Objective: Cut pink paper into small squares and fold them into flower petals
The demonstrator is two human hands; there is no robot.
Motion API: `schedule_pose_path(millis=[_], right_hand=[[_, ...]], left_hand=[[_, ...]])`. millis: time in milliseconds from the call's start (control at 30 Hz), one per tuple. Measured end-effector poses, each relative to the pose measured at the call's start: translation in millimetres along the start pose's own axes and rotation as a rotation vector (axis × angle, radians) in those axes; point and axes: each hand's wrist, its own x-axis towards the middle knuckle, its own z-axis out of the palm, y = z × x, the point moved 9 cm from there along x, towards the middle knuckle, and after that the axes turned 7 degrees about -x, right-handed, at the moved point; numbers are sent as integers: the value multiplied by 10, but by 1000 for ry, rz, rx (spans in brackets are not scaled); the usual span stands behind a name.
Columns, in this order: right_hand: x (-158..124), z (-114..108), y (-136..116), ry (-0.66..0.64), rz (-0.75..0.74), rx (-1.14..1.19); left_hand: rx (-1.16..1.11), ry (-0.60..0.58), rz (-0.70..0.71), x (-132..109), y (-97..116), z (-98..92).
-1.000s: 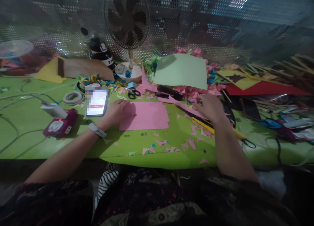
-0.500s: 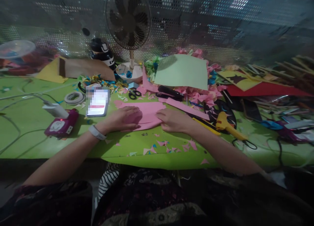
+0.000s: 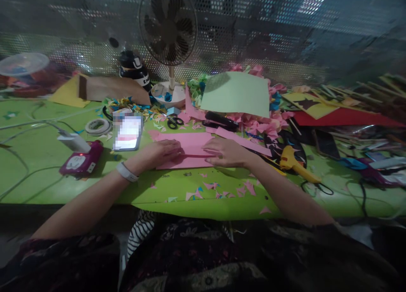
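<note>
Folded pink paper (image 3: 193,143) lies flat in front of me, with a lengthwise crease or layer edge across it and a flap toward me. My left hand (image 3: 165,151) rests on its left part, fingers stretched out and pressing down. On the right part lies my right hand (image 3: 226,151), thumb and fingers spread over the sheet. Small pink and coloured paper scraps (image 3: 218,190) are scattered nearer to me. Just beyond the sheet are a stapler (image 3: 220,121), black-handled scissors (image 3: 175,121) and a pink paper strip (image 3: 244,141).
At left are a lit phone (image 3: 127,133), a tape roll (image 3: 97,126) and a purple power adapter (image 3: 81,160) with cables. A yellow glue gun (image 3: 296,164) lies at right. Behind stand a fan (image 3: 168,28), a dark bottle (image 3: 135,70) and a pale green sheet (image 3: 236,93).
The near flap of the pink paper now lies flatter, showing a straight front edge. My right hand's fingers have spread from a closer grip at the paper's right edge. My left hand stays nearly in place.
</note>
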Motion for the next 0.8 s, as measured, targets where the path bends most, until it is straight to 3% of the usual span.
schedule_pose_path(millis=[100, 333, 467, 600, 700, 800], right_hand=[[15, 8, 37, 44, 40, 35], [-45, -8, 72, 159, 116, 76], [-180, -18, -30, 93, 117, 98], [-247, 3, -60, 67, 186, 149], [-232, 3, 9, 109, 257, 234], [-176, 47, 69, 85, 279, 302]], left_hand=[[-69, 33, -92, -34, -113, -7], [-177, 107, -158, -95, -59, -184], [-267, 123, -163, -142, 97, -286], [-309, 125, -187, -175, 131, -269], [-188, 205, -183, -201, 136, -302], [78, 258, -58, -199, 354, -332]])
